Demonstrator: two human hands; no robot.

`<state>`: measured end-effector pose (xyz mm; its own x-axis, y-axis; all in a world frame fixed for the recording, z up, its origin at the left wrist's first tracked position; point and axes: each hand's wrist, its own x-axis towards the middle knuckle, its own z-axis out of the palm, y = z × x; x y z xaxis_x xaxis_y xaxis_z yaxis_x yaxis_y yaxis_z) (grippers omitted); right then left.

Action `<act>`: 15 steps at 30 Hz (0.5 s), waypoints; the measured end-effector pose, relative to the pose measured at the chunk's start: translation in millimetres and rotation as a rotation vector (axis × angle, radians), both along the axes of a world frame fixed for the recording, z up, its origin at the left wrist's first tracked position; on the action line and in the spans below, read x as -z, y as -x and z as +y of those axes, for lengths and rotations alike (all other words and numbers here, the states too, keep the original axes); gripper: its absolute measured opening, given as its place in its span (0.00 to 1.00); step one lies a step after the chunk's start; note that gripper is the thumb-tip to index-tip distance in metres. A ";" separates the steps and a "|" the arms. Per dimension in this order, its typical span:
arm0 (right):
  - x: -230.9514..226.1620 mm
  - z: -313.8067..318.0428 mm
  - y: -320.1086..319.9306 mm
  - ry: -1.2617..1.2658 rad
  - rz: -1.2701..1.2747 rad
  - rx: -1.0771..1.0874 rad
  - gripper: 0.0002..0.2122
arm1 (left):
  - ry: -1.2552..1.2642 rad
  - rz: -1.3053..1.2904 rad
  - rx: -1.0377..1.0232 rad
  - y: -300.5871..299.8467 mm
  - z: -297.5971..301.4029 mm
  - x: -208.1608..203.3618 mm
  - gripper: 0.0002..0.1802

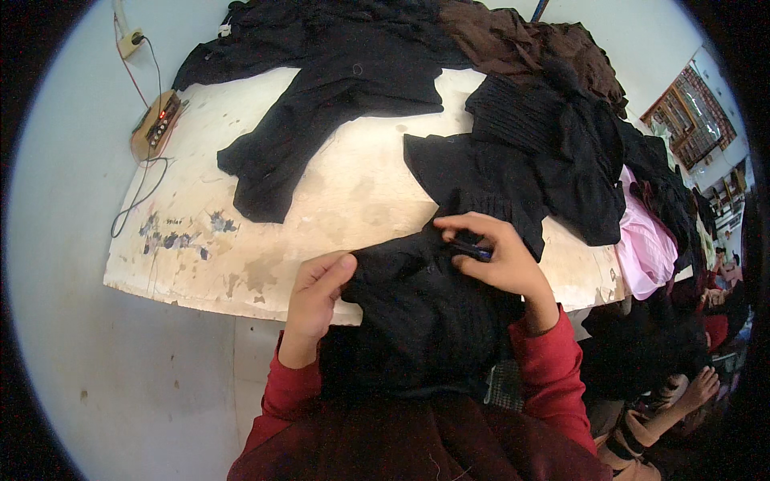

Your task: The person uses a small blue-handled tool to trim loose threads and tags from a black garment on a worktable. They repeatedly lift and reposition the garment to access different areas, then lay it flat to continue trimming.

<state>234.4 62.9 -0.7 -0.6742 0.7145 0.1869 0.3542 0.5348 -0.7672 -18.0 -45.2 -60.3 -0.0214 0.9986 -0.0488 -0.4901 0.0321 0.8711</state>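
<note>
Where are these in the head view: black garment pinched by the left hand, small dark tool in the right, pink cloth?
Black garment (425,309): head view, middle of its loose fabric.
Small dark tool (473,251): head view, its visible body.
Pink cloth (646,255): head view, its hanging part at the table edge.

The fisheye view looks down and forward from the person's head, near the left hand (315,295) and right hand (504,258). It spans from the near red sleeves (553,361) across the desk (361,188), and from the left wall (68,240) to pink cloth (644,252) and beyond, right.
</note>
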 end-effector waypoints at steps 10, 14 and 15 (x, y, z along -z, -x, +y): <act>7.5 -7.9 -5.0 0.494 0.301 -0.004 0.07 | -0.402 1.044 -0.806 -17.0 10.0 -24.7 0.14; 7.1 -19.3 6.1 0.726 0.444 0.020 0.07 | -0.556 1.303 -0.487 -68.8 -11.2 -45.0 0.19; 9.5 -20.8 6.0 0.742 0.471 -0.002 0.07 | -0.544 1.243 -0.459 -76.9 -6.9 -40.6 0.17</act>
